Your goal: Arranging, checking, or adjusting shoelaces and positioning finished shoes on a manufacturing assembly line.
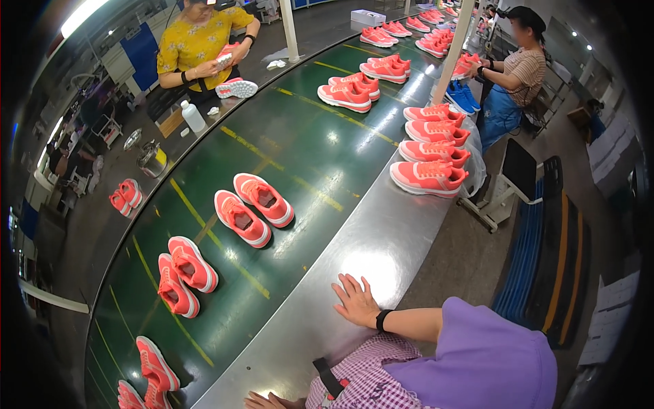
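Observation:
My right hand (357,302), with a black band at the wrist, lies flat on the metal ledge (327,293) with its fingers spread, holding nothing. At the lower edge part of my left hand (267,401) shows, fingers stretched out on the same ledge; the rest of it is cut off. On the green conveyor belt (286,143) beside the ledge, pairs of coral-pink sneakers with white soles stand apart from my hands. The closest are one pair (253,208) ahead and another pair (187,275) to the left. A third pair (157,368) is partly cut off at the lower left.
Several coral sneakers (429,174) line the ledge's far end, beside a post (455,54). Across the belt a person in yellow (204,48) handles a sneaker; another in stripes (524,68) works at far right. A white bottle (193,117) and metal pot (152,160) stand beyond the belt.

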A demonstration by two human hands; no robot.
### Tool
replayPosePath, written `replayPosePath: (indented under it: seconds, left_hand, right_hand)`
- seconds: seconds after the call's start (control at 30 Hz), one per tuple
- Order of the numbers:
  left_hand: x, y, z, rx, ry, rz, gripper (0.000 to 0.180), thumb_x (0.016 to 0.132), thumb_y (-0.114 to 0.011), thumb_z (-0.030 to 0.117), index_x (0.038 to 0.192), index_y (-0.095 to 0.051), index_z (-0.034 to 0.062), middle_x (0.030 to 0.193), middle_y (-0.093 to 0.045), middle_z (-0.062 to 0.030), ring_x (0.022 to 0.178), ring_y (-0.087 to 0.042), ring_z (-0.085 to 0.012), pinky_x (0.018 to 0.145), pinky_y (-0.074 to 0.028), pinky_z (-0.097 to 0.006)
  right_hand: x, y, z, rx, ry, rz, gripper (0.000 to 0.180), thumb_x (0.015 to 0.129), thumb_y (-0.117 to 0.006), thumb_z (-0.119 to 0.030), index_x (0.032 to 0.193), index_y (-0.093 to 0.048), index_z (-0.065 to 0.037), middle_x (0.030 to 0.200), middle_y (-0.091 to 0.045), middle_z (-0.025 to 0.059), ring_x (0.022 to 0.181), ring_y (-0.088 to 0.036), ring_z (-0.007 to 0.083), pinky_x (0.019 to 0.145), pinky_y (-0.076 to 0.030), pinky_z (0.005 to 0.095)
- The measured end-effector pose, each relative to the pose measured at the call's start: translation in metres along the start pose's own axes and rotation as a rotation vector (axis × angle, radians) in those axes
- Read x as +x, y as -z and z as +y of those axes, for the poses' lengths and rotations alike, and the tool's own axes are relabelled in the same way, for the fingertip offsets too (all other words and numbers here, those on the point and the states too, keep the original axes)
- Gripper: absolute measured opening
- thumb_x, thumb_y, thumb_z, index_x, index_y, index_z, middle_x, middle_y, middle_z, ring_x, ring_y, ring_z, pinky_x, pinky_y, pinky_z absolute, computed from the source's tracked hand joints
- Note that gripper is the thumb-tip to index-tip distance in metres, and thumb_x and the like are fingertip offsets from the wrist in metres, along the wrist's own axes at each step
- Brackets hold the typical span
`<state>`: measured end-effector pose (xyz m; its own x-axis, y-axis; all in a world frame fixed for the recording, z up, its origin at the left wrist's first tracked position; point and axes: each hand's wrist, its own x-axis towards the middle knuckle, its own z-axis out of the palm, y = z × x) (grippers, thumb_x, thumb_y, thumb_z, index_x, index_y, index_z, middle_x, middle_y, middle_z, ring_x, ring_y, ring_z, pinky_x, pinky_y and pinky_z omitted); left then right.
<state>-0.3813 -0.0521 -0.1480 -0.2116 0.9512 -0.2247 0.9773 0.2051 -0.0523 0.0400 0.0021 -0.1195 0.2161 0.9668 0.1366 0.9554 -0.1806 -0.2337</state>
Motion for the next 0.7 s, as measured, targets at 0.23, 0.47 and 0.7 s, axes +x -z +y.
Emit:
replayPosePath:
  seconds: [0.23,0.47,0.7]
  left_hand:
    - [0.000,-0.003,0.002,-0.009,0.020,0.023,0.072,0.098,-0.037,0.052,0.152,-0.019,0.0079,0.153,-0.021,-0.0284,0.139,-0.024,-0.0467,0.102,-0.034,-0.059]
    - [-0.002,0.014,0.010,-0.124,0.031,-0.033,0.073,0.098,-0.040,0.052,0.153,-0.016,0.0105,0.154,-0.016,-0.0289,0.140,-0.021,-0.0467,0.104,-0.030,-0.060]
    - [-0.004,0.011,0.006,-0.163,0.063,-0.106,0.075,0.097,-0.040,0.052,0.153,-0.014,0.0096,0.155,-0.008,-0.0294,0.142,-0.014,-0.0482,0.105,-0.027,-0.061]
  right_hand:
    - [-0.001,-0.006,-0.002,0.062,-0.012,-0.023,0.056,0.091,-0.052,-0.042,0.137,-0.044,-0.011,0.147,-0.034,0.0166,0.138,-0.027,0.0311,0.110,-0.017,0.0578]
    - [-0.003,0.002,-0.001,0.009,-0.019,-0.072,0.057,0.092,-0.051,-0.041,0.139,-0.040,-0.011,0.150,-0.029,0.0162,0.139,-0.025,0.0311,0.110,-0.018,0.0585]
    - [-0.004,-0.002,-0.003,0.045,-0.023,-0.058,0.057,0.091,-0.052,-0.041,0.139,-0.042,-0.012,0.149,-0.032,0.0170,0.140,-0.026,0.0315,0.111,-0.017,0.0591]
